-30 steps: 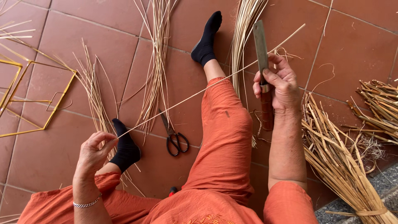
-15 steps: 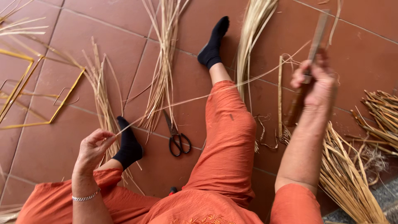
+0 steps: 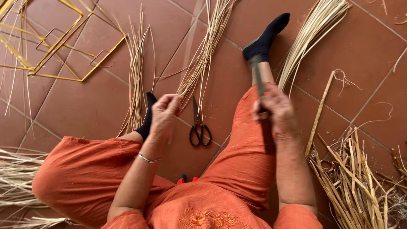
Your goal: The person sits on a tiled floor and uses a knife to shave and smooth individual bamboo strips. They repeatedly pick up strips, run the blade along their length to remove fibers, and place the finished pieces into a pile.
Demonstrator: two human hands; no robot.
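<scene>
I sit on a tiled floor in orange trousers and black socks. My left hand (image 3: pixel 165 111) is raised above my left foot, its fingers pinched on a thin pale reed strip (image 3: pixel 189 46) that runs up and away, blurred. Over my right knee, my right hand (image 3: pixel 274 111) grips a narrow dark knife (image 3: pixel 257 76), blade pointing away from me. Black scissors (image 3: pixel 199 128) lie shut on the floor between my legs, just right of my left hand.
Reed bundles lie fanned ahead (image 3: pixel 206 51), (image 3: pixel 136 72) and by my right foot (image 3: pixel 311 36). A heap of coarse reed scraps (image 3: pixel 360 182) sits at my right. Yellow wire frames (image 3: pixel 63 46) lie at the far left, more straw (image 3: pixel 17 178) at my left side.
My right hand swung the knife from far out on the right back over my right knee. My left hand lifted toward the middle, still pinching the strip.
</scene>
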